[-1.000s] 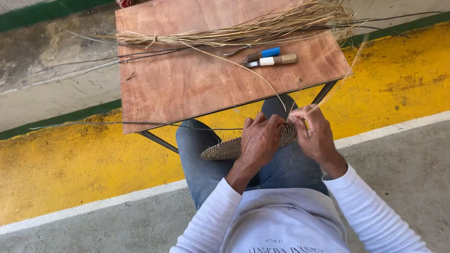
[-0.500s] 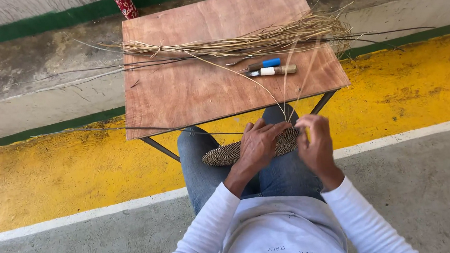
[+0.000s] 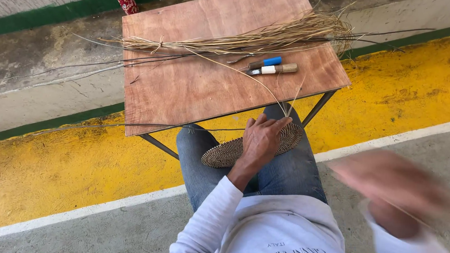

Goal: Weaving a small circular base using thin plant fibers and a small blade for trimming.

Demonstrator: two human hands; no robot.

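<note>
Right hand [image 3: 393, 186], nearest the camera, is a blur out to the side; whether it grips anything I cannot tell. Left hand [image 3: 260, 140] lies flat, fingers spread and unclenched, pressing the woven disc [image 3: 227, 153] onto the lap. That disc is a small flat oval with no walls, so I judge the weaving well begun but far from finished. Beyond, on the wooden table [image 3: 191, 92], lie two handled tools [image 3: 271, 66] and a large tied bundle of straw [image 3: 250, 37], unused.
</note>
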